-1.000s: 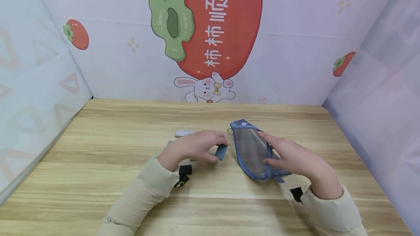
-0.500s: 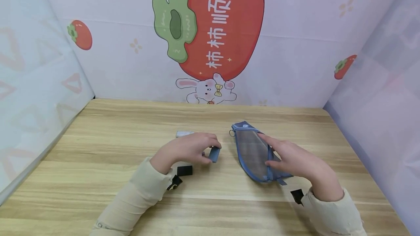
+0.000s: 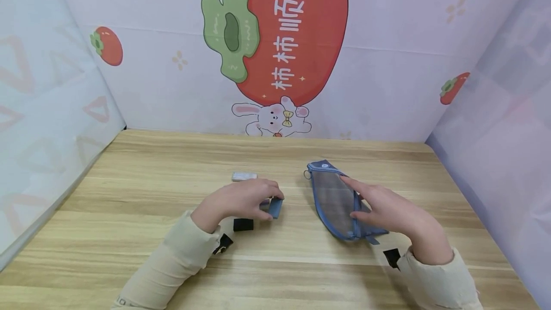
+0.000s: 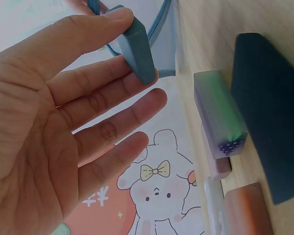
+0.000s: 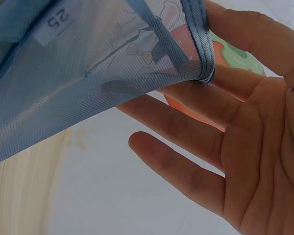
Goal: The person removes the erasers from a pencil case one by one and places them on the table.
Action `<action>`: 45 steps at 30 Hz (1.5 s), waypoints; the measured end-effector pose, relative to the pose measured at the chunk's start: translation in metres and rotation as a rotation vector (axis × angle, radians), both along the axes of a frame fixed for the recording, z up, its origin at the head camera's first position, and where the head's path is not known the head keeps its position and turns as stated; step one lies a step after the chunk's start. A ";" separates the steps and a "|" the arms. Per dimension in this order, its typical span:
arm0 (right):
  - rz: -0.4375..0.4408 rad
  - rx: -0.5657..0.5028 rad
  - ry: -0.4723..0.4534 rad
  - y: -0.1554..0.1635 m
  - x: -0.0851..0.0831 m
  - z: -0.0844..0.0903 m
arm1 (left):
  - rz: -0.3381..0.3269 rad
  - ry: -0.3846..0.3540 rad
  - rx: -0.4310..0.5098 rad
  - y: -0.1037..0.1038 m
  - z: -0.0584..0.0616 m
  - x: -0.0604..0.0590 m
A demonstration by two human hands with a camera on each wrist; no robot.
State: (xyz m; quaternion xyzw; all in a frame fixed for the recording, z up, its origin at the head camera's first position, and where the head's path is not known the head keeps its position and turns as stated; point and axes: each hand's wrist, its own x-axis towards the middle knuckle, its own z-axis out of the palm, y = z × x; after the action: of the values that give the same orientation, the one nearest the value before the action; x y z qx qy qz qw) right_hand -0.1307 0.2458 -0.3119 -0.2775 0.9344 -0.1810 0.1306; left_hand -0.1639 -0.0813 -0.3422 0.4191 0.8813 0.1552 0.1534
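Observation:
Between thumb and fingertips, my left hand (image 3: 245,200) pinches a small blue slant-ended block, apparently an eraser (image 3: 275,208). The left wrist view shows the same blue eraser (image 4: 139,49) at the tips, with the other fingers spread. To the right lies a blue mesh zipper pouch (image 3: 332,200), a ring at its far end. My right hand (image 3: 387,209) holds the pouch near its zipper edge, thumb on the near side. In the right wrist view, fingers pass behind the mesh (image 5: 103,68) and the thumb lies by the zipper edge.
Near my left hand lie a black block (image 3: 243,224) and a whitish block (image 3: 244,176). The left wrist view adds a green-purple block (image 4: 219,112), a pink one (image 4: 219,167) and an orange one (image 4: 247,210). Printed cloth walls (image 3: 379,94) enclose the wooden table (image 3: 172,152).
My left hand has moved left and slightly nearer with the blue eraser, widening its distance from the pouch. The whitish and black blocks show more fully. My right hand stays at the pouch.

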 end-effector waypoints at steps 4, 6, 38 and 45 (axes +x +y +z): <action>-0.005 0.000 -0.007 -0.001 -0.001 0.000 | 0.001 -0.001 -0.008 -0.002 -0.001 0.002; -0.006 -0.001 -0.014 -0.001 -0.001 -0.001 | -0.002 -0.005 -0.013 -0.002 -0.002 0.003; 0.076 0.010 -0.103 -0.002 -0.008 -0.019 | -0.025 0.079 -0.105 -0.009 -0.011 0.017; 0.083 0.018 -0.097 -0.001 -0.007 -0.024 | -0.038 0.071 -0.118 -0.009 -0.012 0.019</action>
State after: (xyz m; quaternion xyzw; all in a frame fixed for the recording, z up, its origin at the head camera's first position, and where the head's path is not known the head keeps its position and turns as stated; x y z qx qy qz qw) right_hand -0.1381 0.2443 -0.3361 -0.3056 0.9164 -0.1801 0.1855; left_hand -0.1451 -0.0905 -0.3542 0.4313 0.8857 0.0852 0.1496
